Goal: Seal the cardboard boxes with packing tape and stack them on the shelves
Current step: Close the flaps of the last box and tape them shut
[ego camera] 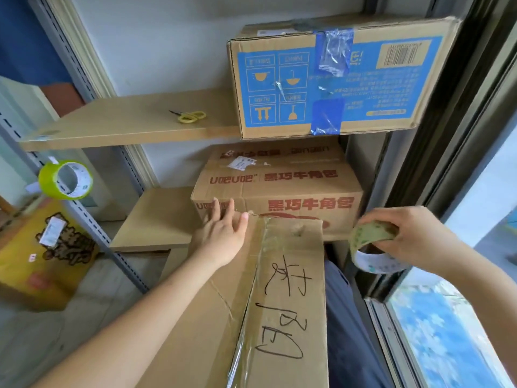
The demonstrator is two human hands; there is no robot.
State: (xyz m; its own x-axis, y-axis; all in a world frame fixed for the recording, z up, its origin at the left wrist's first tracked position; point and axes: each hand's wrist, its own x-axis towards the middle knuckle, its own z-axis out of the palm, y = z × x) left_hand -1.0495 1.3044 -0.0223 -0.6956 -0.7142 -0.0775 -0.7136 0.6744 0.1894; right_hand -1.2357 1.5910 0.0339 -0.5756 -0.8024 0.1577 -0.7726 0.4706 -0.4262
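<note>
The left hand lies flat with straight fingers on the far end of the box in front of the person, pressing beside the strip of clear tape that runs along its top seam. The right hand grasps a tape roll, fingers curled over it, held just off the box's right edge. The sealing step looks nearly done: tape already covers the seam, so the next move probably calls for cutting or tearing the strip, then lifting the box onto a shelf. Handwritten black characters run down the box's right flap; I cannot read them surely. Behind it, on the lower shelf, a brown box carries red print, "U吧U吧" and "黑巧牛角包". On the upper shelf stand a blue-printed box with blue tape, a barcode and handling symbols, and yellow scissors. A green tape roll hangs at the left
</note>
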